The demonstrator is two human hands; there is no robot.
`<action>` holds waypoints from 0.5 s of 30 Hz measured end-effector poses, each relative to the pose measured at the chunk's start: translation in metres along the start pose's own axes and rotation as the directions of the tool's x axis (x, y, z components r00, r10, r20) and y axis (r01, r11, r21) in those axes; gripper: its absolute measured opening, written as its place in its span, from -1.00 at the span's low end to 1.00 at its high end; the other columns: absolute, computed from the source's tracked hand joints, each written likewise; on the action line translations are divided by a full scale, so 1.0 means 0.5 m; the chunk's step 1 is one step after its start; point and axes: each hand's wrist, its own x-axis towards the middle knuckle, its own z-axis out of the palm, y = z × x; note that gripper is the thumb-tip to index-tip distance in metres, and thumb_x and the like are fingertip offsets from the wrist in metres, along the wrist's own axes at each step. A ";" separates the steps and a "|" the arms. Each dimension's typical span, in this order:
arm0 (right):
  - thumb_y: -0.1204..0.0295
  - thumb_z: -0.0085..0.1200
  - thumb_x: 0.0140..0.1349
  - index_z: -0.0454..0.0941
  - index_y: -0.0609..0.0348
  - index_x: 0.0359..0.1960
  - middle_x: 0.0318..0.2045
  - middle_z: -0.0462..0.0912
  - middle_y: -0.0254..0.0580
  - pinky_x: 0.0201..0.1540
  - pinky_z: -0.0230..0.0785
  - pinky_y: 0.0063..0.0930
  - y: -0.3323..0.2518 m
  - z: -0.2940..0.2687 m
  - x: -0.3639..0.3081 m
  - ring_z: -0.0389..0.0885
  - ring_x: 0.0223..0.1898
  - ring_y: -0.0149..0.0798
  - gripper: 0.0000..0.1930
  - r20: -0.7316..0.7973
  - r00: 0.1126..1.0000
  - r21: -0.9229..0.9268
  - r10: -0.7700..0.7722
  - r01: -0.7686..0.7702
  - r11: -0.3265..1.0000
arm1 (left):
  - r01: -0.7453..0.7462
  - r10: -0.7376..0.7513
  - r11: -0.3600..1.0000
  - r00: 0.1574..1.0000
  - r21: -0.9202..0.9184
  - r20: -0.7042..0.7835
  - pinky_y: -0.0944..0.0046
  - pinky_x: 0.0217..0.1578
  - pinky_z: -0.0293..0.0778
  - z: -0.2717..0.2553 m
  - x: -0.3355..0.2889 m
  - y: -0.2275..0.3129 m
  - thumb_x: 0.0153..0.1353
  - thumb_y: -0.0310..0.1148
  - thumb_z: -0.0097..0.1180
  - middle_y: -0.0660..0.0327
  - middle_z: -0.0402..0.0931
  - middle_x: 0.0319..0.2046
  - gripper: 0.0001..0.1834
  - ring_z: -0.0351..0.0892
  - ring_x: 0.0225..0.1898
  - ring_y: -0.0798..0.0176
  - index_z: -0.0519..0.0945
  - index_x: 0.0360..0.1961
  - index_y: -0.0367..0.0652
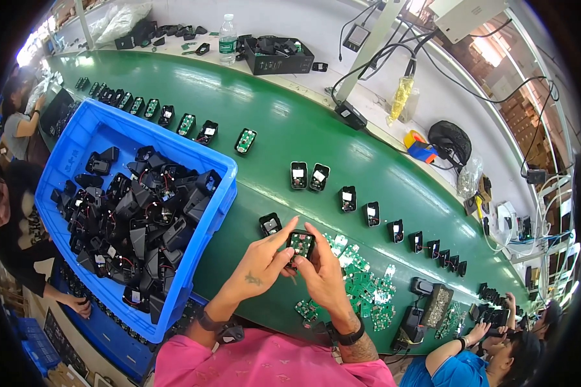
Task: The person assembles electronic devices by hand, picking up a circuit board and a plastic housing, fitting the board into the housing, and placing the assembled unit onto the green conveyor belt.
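Between my two hands is a small black plastic housing with a green circuit board (299,244) in it. My left hand (259,266) grips its left side, the thumb pressed on the board. My right hand (321,274) holds the other side, its thumb at the lower edge and its index finger along the top. Just beyond my left fingers sits another open black housing (270,224) on the green work surface. Beside and under my right wrist lies a loose pile of green circuit boards (371,290).
At left a big blue crate (203,251) holds many black housings (142,209). Rows of housings (347,198) line the green belt (271,116). On the back shelf stand a water bottle (228,40) and a black box (281,63). Co-workers (478,355) sit at right and left.
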 end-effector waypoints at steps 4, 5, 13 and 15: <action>0.57 0.08 0.25 0.17 0.21 0.43 -0.37 0.54 -0.40 -0.37 0.35 -0.59 -0.044 0.000 -0.011 0.42 -0.43 -0.55 -0.32 0.007 0.998 -0.192 0.065 -0.063 0.979 | -0.091 0.091 0.996 0.995 0.016 -0.034 0.32 -0.36 0.64 0.007 0.000 -0.014 0.37 -0.55 -0.07 0.04 0.58 -0.07 -0.54 0.68 -0.36 0.29 0.36 0.30 -0.23; 0.56 0.10 0.25 0.15 0.20 0.44 -0.36 0.53 -0.40 -0.37 0.34 -0.59 -0.050 -0.002 -0.012 0.41 -0.45 -0.55 -0.30 0.026 0.996 -0.267 0.085 -0.075 0.961 | -0.089 0.090 0.996 0.995 0.016 -0.032 0.32 -0.36 0.64 0.008 0.000 -0.013 0.37 -0.55 -0.07 0.04 0.58 -0.07 -0.54 0.68 -0.36 0.29 0.36 0.30 -0.23; 0.55 0.18 0.17 0.17 0.16 0.42 -0.39 0.58 -0.36 -0.39 0.36 -0.58 -0.022 -0.027 -0.005 0.49 -0.45 -0.53 -0.25 0.092 0.989 -0.043 0.117 -0.114 0.993 | -0.087 0.090 0.994 0.995 0.069 -0.039 0.28 -0.31 0.69 0.023 0.001 0.008 0.30 -0.61 -0.07 0.07 0.58 -0.04 -0.56 0.67 -0.20 0.23 0.47 0.21 -0.21; 0.53 0.18 0.18 0.17 0.16 0.42 -0.42 0.60 -0.33 -0.38 0.38 -0.55 -0.025 -0.029 -0.001 0.50 -0.47 -0.50 -0.26 0.082 0.985 -0.089 0.149 -0.142 0.986 | -0.141 0.147 0.983 0.988 0.121 -0.038 0.28 -0.32 0.69 0.027 0.002 0.001 0.30 -0.60 -0.07 0.06 0.57 -0.02 -0.56 0.67 -0.20 0.24 0.47 0.21 -0.21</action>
